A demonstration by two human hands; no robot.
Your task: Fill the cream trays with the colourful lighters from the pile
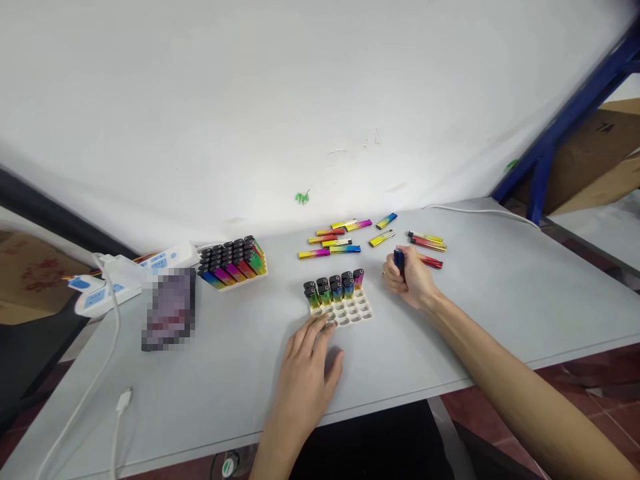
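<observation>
My right hand [410,280] is closed around a dark blue lighter [399,259], held upright just right of a white slotted tray [356,311]. The tray holds several rainbow-coloured lighters [334,288] with black tops in its back rows; its front slots are bare. My left hand [309,363] lies flat on the grey table [500,300] with fingers spread, its fingertips at the tray's front left corner. Several loose lighters [345,239] lie scattered behind the tray, and a few more [427,241] lie behind my right hand.
A second tray full of lighters [233,261] stands at the left. Farther left are white power strips [127,277], a blurred dark object [169,308] and a white cable [90,387]. A white wall rises behind; a blue frame [565,127] and cardboard boxes are at right.
</observation>
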